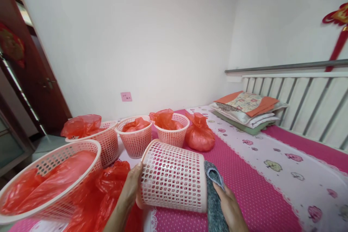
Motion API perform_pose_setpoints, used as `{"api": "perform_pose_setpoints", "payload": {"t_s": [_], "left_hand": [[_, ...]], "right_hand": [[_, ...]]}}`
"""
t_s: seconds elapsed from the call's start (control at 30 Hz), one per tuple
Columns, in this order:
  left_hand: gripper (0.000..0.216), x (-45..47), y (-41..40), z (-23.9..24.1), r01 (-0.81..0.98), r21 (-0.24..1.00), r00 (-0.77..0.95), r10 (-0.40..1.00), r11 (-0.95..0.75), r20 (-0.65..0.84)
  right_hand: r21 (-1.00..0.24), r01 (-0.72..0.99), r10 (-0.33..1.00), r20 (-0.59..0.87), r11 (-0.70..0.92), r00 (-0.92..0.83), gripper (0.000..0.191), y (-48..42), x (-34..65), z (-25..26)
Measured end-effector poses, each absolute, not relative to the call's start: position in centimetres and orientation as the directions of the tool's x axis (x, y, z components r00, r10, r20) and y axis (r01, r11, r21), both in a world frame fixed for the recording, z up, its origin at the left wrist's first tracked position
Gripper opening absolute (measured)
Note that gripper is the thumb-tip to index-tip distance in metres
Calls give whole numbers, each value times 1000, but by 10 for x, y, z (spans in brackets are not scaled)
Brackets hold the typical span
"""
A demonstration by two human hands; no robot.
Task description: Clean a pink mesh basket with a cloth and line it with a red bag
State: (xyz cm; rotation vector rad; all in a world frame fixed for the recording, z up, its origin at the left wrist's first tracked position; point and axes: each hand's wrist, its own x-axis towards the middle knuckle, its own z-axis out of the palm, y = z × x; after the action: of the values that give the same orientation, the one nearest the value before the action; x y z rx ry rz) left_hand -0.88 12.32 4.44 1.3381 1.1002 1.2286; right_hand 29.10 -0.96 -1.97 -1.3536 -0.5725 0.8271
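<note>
The basket [172, 175] lies on its side on the bed [258, 195], mouth toward 9 o'clock and base toward 3 o'clock. The hands are apart, one at each end of it. The left hand [132, 185] is curled over the rim at 9 o'clock, and the right hand [230, 203], at 4 o'clock, holds a grey cloth [214, 195] up against the base, its fingertips hidden in the folds. The grip looks one-sided. Only the left hand really has the basket, so a firm push from the cloth could roll it toward 9 o'clock into the loose bag [103, 188] crumpled just beside it. From there it could go on into the big basket [94, 145] at 8 o'clock, which already leans and looks easy to tip. The thin plastic lattice may flex or crack if it is squeezed hard at the rim. The cloth could also snag in the holes near the base. Three baskets [134, 139] with red bags stand at 11 to 12 o'clock, and a tied bag [199, 134] sits at 1 o'clock. All four are near enough that a wide swing of the basket might knock them on the soft bed.
</note>
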Motion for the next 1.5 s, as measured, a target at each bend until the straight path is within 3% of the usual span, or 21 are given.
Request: {"api": "perform_pose_setpoints", "payload": {"t_s": [0.67, 1.1, 1.33, 1.5], "left_hand": [[60, -4, 125, 33, 43, 986, 146, 977, -163, 155], [52, 10, 104, 47, 172, 926, 244, 925, -336, 291], [42, 17, 70, 61, 382, 766, 405, 839, -517, 364], [34, 32, 43, 68, 457, 410, 659, 610, -789, 440]], "right_hand": [[-993, -109, 909, -77, -35, 410, 55, -14, 302, -35], [-990, -127, 813, -121, -58, 570, 57, -23, 332, -18], [-992, -119, 830, -97, -37, 549, 57, -21, 331, -28], [-991, -132, 882, -54, 9, 467, 55, -19, 314, -35]]}}
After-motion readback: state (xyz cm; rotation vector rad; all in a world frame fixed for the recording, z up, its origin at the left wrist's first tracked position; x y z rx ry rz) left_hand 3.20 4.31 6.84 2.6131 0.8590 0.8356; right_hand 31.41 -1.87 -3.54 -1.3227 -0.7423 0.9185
